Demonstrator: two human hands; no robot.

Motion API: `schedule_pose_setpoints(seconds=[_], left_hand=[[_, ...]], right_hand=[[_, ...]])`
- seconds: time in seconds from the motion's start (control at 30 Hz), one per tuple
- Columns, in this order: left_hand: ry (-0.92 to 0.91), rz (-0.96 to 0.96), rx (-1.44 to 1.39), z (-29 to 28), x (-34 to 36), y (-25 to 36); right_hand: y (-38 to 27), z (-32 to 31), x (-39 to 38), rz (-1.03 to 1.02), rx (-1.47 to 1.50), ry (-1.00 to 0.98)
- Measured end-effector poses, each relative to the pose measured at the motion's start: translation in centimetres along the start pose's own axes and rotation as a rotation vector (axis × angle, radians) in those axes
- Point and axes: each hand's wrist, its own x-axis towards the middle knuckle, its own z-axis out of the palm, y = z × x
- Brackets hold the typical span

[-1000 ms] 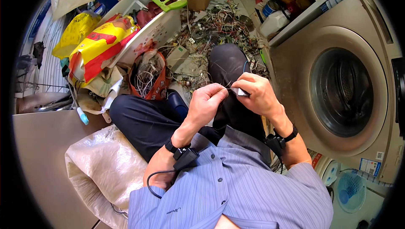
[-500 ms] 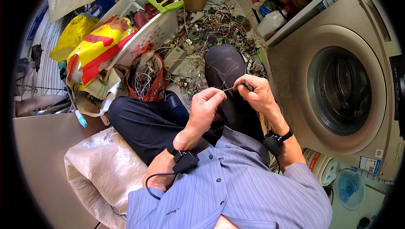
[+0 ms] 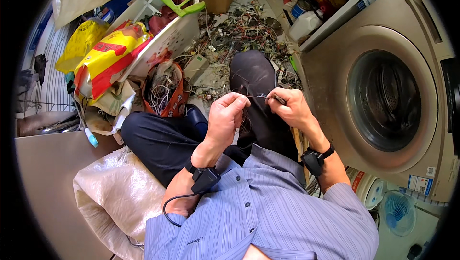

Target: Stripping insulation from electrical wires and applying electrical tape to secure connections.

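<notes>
Blackish small tool (image 3: 279, 99) sits clamped in the curled fingers of the right hand (image 3: 291, 110); the left hand (image 3: 226, 117), thumb and finger together, pinches fine wire (image 3: 258, 96) showing between both grips; left of them stands an orange-red bag (image 3: 180, 101) of cables, beyond them a wire heap (image 3: 249, 30)

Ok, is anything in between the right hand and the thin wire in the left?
Nothing visible is. The right hand, gripping a small dark tool, is close to the left hand, and the thin wire shows in the gap between them.
</notes>
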Motion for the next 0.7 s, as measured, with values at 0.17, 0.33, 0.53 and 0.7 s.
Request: schedule_pose_setpoints(seconds=[0.17,0.33,0.53,0.7], left_hand=[[0.023,-0.073,-0.002,0.8,-1.2,-1.2],[0.054,-0.116,-0.084,1.0,-1.7,-2.9],[0.080,-0.103,-0.104,0.9,-2.4,-3.4],[0.236,0.095,0.014,-1.6,-3.4,0.8]], right_hand=[[1.0,0.9,0.4,-0.184,-0.232,0.227],[1.9,0.8,0.3,-0.277,-0.365,0.325],[2.7,0.9,0.3,-0.324,-0.392,0.372],[7.4,-6.0,-1.6,0.047,-0.329,0.551]])
